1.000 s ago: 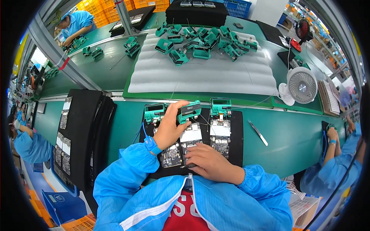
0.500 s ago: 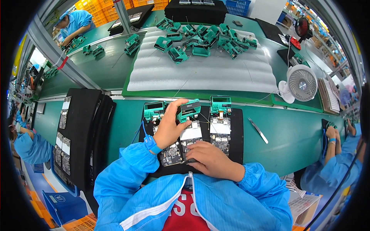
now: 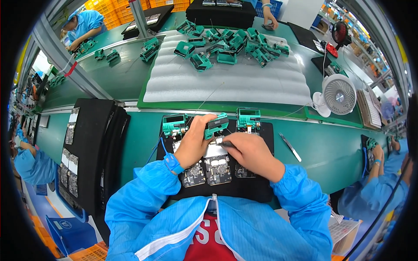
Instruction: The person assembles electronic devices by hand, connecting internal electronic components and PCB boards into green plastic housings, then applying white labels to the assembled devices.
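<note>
My left hand is closed on a green plastic housing with a dark panel, holding it tilted at the top of the middle circuit board. In my right hand, thumb and fingers pinch a small dark object, its kind unclear, over the upper end of that board. A white patch covers part of the board. Another green housing with a board lies to the left, and a third housing to the right, its board partly under my right hand. All rest on a black foam pad.
Tweezers lie right of the pad. Many green housings are heaped on white foam sheeting beyond. A white fan stands at right, stacked black pads at left. A co-worker's hand touches a dark object at the back.
My right hand has moved up from the board's lower end to its upper end, bringing the dark object near the housing. The left-held housing shifted slightly. A co-worker's hand has appeared at the back.
</note>
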`<action>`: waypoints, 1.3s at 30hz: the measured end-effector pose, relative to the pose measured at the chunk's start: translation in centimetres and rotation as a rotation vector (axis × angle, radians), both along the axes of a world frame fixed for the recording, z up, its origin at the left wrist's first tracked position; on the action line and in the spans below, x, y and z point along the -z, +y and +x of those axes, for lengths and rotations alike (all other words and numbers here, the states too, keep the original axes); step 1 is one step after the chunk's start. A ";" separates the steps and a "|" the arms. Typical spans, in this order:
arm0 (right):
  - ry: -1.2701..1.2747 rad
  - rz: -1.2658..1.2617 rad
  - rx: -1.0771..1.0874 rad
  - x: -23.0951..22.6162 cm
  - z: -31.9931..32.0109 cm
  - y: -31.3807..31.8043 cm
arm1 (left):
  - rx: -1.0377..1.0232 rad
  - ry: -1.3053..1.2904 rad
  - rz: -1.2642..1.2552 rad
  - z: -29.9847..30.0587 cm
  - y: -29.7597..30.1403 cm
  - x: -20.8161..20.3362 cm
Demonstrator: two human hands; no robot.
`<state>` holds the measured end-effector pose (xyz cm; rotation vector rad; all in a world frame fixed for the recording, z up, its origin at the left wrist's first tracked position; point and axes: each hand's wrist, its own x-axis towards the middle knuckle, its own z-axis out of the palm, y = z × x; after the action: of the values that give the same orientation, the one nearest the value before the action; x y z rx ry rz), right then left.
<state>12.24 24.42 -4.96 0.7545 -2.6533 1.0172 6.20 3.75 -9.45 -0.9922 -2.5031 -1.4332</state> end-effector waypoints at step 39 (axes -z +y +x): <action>0.151 0.282 -0.063 -1.8 3.5 0.2 | -0.145 0.207 0.054 1.1 -4.3 -4.8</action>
<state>15.75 24.57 -3.18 0.9352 -2.6844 0.5771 7.34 -0.55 -4.60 -0.8797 -2.3244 -1.2783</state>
